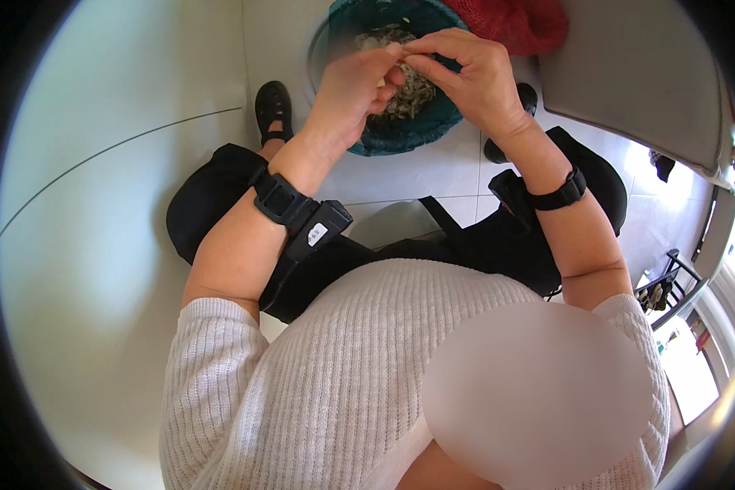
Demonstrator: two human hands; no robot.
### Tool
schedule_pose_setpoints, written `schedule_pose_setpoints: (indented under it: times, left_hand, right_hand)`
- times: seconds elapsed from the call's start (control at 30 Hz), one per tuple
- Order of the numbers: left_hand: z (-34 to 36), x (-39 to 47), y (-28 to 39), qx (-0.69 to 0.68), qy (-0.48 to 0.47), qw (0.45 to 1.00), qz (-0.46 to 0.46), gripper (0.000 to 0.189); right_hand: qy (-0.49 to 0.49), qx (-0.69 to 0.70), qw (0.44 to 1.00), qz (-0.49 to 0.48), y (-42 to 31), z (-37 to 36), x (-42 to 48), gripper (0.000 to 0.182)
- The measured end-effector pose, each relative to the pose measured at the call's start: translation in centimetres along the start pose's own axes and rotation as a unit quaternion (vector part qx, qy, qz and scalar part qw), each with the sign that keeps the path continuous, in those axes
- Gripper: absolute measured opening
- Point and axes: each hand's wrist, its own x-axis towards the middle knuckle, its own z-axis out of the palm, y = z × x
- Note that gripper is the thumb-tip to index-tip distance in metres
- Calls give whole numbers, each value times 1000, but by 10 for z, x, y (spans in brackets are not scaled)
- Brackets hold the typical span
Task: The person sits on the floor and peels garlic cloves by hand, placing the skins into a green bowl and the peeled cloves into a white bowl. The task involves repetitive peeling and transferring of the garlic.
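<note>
My left hand (358, 86) and my right hand (474, 76) meet fingertip to fingertip above a bin with a teal plastic liner (404, 142). A small pale piece (380, 82) shows in the curled fingers of my left hand. My right thumb and index finger pinch a tiny piece (403, 54) against the left fingertips; it is too small to identify. Below the hands, dry, papery peelings (413, 98) lie in the liner, partly hidden by my fingers.
A red mesh bag (514, 24) lies beyond the bin on the right, beside a grey panel (631, 79). A pale smooth surface (110, 153) rises at left. My black shoe (274, 110) stands left of the bin on the tiled floor (404, 177). A dark rack (674, 288) stands far right.
</note>
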Motion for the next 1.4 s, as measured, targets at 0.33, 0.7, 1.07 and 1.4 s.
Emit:
schedule_pose_setpoints:
  times: [0.33,0.7,1.07,1.4]
  left_hand:
    - [-3,0,-2,49,13,999,3,22]
    - [-2,-2,-1,-61,-9,998,-31,18]
    - [-2,-3,4,11,-71,997,-15,24]
    - [1,-8,7,36,-62,997,-11,28]
  right_hand:
    - [-61,-20,998,-24,-3,-5,-1,8]
    - [-40,-30,996,-69,-6,-5,-3,8]
    - [35,-31,998,-34,-3,-8,2,8]
    - [-49,-45,995,70,5,-18,-5,12]
